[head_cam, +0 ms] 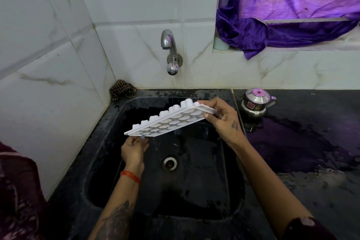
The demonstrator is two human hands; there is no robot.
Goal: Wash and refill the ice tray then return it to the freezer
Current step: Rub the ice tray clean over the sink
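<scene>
2 hands point(134, 150) point(222, 118) pinch the tilted tray point(169, 121) by its ends over the sink point(109, 122); level it under the tap point(168, 45), gripping firmly.

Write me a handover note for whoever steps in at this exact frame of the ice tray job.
Left hand: holds the near end of the white ice tray.
Right hand: pinches the far end.
Tray: held tilted above the black sink, right end higher, cups look empty.
Tap: no water running that I can see.
Done: tray brought to the sink; whether it has been rinsed cannot be told.
Left: wash, refill, return it to the freezer, which is out of view.
</scene>
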